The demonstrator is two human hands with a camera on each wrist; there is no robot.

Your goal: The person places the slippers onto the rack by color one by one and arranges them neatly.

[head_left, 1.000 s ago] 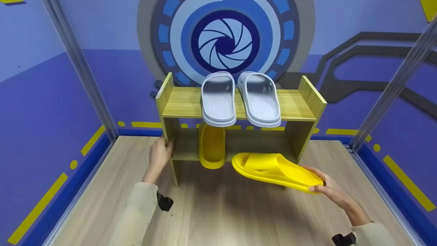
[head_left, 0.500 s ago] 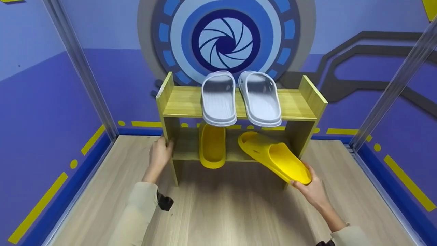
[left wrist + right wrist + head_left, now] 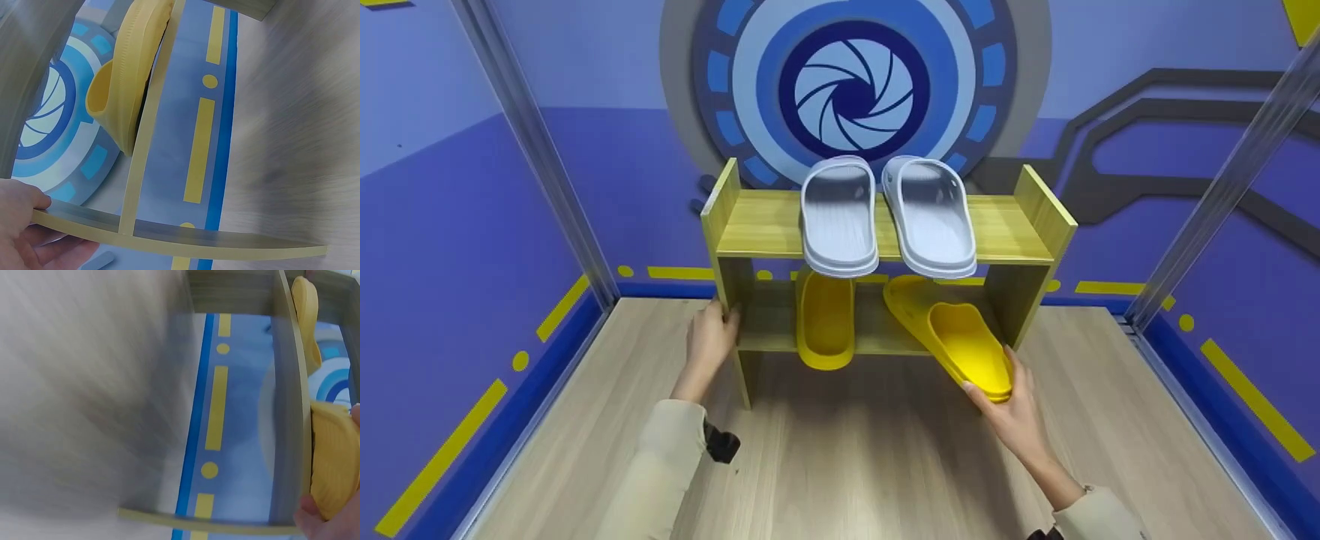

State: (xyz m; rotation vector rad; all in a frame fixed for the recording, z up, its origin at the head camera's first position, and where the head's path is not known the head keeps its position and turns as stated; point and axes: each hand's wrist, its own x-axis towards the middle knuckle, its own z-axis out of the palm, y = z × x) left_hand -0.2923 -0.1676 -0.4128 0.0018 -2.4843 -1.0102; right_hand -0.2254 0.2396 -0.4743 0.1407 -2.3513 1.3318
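Note:
My right hand [image 3: 1016, 416] pinches the heel of a yellow slipper [image 3: 971, 345], thumb on one side and fingers on the other. Its toe end lies over the lower shelf, under the upper board, and the slipper slants with the heel toward the front right. A matching yellow slipper [image 3: 826, 322] rests on the same shelf to the left, toe inward, heel over the front edge. My left hand [image 3: 711, 336] grips the left side panel [image 3: 84, 228] of the wooden shoe rack [image 3: 735, 240], thumb inside and fingers outside in the left wrist view.
Two light grey slippers [image 3: 840, 217] stand side by side on the rack's top board. The rack's right side panel [image 3: 1027, 292] is close to the held slipper. Behind is a blue patterned wall [image 3: 607, 165]; the rack stands on a wood-grain surface [image 3: 840, 465].
My right hand has moved left and forward, swinging the held slipper from nearly sideways to heel-toward-me and bringing its toe over the lower shelf. The left hand stays on the side panel.

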